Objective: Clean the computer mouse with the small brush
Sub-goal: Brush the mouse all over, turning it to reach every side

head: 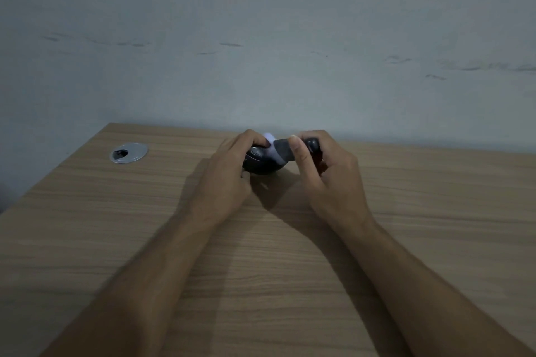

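Note:
A black computer mouse rests on the wooden desk near its far edge. My left hand wraps around the mouse from the left and covers most of it. A small brush with a dark handle and pale bristles is gripped in my right hand. Its bristles lie against the top of the mouse, just under my left fingertips. The brush handle's far end is hidden inside my right fist.
A round silver cable grommet is set into the desk at the far left. A grey-blue wall rises right behind the desk's far edge. The desk's left edge runs diagonally toward me.

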{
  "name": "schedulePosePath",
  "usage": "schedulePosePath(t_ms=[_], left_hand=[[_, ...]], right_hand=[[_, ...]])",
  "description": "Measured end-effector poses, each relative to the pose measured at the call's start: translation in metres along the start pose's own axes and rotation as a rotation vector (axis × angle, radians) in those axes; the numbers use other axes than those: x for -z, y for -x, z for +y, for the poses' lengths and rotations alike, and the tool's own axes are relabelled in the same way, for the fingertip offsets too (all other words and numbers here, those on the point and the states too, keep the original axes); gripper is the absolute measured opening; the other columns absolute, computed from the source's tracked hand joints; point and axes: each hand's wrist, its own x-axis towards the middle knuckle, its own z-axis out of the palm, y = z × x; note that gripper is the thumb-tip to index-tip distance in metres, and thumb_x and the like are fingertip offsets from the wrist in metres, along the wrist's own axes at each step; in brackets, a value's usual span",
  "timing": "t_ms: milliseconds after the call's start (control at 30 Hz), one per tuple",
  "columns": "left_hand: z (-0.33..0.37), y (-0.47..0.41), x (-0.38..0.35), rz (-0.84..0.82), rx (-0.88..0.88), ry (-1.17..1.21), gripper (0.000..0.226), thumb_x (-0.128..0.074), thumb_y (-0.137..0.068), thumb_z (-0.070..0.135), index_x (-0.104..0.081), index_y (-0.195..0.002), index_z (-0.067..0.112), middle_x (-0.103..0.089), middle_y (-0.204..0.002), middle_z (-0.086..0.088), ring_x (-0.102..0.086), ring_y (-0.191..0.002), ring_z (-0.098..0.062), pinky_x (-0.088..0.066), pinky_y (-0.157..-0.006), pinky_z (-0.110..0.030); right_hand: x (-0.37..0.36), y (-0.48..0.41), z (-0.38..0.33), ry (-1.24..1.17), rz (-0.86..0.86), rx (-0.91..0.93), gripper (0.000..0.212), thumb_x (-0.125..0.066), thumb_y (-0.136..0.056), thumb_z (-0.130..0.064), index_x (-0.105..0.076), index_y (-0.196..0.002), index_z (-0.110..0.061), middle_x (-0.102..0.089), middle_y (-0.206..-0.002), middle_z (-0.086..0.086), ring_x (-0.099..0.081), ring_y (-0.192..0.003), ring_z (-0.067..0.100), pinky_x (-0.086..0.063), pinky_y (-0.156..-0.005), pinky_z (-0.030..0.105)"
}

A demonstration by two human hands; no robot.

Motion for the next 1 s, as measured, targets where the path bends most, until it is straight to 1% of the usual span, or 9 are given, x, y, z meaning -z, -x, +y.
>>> schedulePosePath(t_ms=[167,267,367,500,600,733,800,900,1000], left_hand=[[0.0,0.0,0.0,0.009,-0.02,0.035,0.074,-0.064,-0.072,-0.022,-0.066,-0.128,0.025,-0.066,-0.126,0.015,-0.061,-0.12,-0.012,-0.045,-0.1,-0.011],[0.002,0.0,0.001,0.026,0.01,0.065,0.07,-0.068,-0.077,-0.02,-0.065,-0.13,0.026,-0.068,-0.128,0.016,-0.063,-0.121,-0.009,-0.042,-0.096,-0.004],[0.001,-0.001,0.003,0.039,0.029,0.067,0.065,-0.072,-0.08,-0.016,-0.063,-0.129,0.027,-0.07,-0.124,0.011,-0.065,-0.113,-0.01,-0.049,-0.091,-0.011],[0.002,0.0,0.005,0.052,0.09,0.106,0.058,-0.074,-0.08,-0.011,-0.062,-0.123,0.027,-0.068,-0.103,0.02,-0.064,-0.092,0.007,-0.044,-0.073,-0.004],[0.002,0.0,0.004,0.054,0.159,0.215,0.06,-0.09,-0.08,0.003,-0.064,-0.127,0.029,-0.073,-0.111,0.025,-0.069,-0.1,0.012,-0.05,-0.083,-0.007],[0.002,-0.001,0.004,0.05,0.199,0.275,0.066,-0.093,-0.079,0.006,-0.065,-0.134,0.029,-0.075,-0.12,0.021,-0.069,-0.107,0.011,-0.047,-0.086,-0.001],[0.002,-0.002,0.005,0.056,0.216,0.287,0.066,-0.094,-0.079,0.012,-0.065,-0.135,0.031,-0.074,-0.124,0.019,-0.069,-0.11,0.007,-0.05,-0.091,-0.005],[-0.002,-0.003,0.008,0.063,0.281,0.345,0.065,-0.092,-0.082,0.014,-0.065,-0.138,0.031,-0.075,-0.127,0.015,-0.072,-0.115,-0.003,-0.058,-0.104,-0.029],[-0.002,-0.003,0.006,0.067,0.302,0.375,0.058,-0.094,-0.083,0.028,-0.067,-0.135,0.027,-0.078,-0.122,0.012,-0.075,-0.112,-0.005,-0.06,-0.101,-0.033]], right_hand=[[0.005,-0.004,0.02,0.109,0.08,-0.161,0.024,-0.065,-0.11,-0.035,-0.075,-0.104,-0.014,-0.07,-0.078,-0.008,-0.062,-0.068,-0.001,-0.039,-0.063,0.009],[0.005,-0.003,0.022,0.126,0.081,-0.187,0.024,-0.066,-0.11,-0.035,-0.077,-0.105,-0.015,-0.07,-0.078,-0.01,-0.064,-0.07,-0.003,-0.04,-0.063,0.006],[0.001,-0.001,0.009,0.066,0.05,-0.086,0.018,-0.066,-0.11,-0.03,-0.077,-0.108,-0.016,-0.069,-0.081,-0.015,-0.062,-0.068,-0.007,-0.04,-0.066,0.006],[-0.006,0.001,0.005,0.037,-0.015,0.005,0.018,-0.067,-0.11,-0.029,-0.077,-0.112,-0.015,-0.075,-0.092,-0.012,-0.067,-0.079,-0.007,-0.045,-0.073,0.008],[-0.003,-0.002,0.016,0.055,0.05,-0.115,0.018,-0.067,-0.109,-0.033,-0.078,-0.111,-0.019,-0.075,-0.09,-0.014,-0.066,-0.074,-0.004,-0.043,-0.069,0.007],[0.004,-0.004,0.022,0.056,0.031,-0.189,0.018,-0.067,-0.109,-0.036,-0.078,-0.11,-0.023,-0.073,-0.083,-0.016,-0.064,-0.069,-0.002,-0.04,-0.065,0.007],[0.004,-0.001,0.016,0.049,-0.031,-0.128,0.019,-0.067,-0.109,-0.037,-0.079,-0.108,-0.022,-0.076,-0.085,-0.015,-0.067,-0.072,-0.001,-0.045,-0.066,0.011],[0.0,0.003,0.011,0.039,-0.11,-0.064,0.021,-0.067,-0.109,-0.037,-0.08,-0.108,-0.019,-0.08,-0.092,-0.01,-0.073,-0.081,0.006,-0.052,-0.069,0.017],[-0.001,0.0,0.017,0.063,0.006,-0.128,0.019,-0.068,-0.109,-0.035,-0.08,-0.107,-0.02,-0.077,-0.087,-0.012,-0.068,-0.074,-0.002,-0.043,-0.067,0.008]])
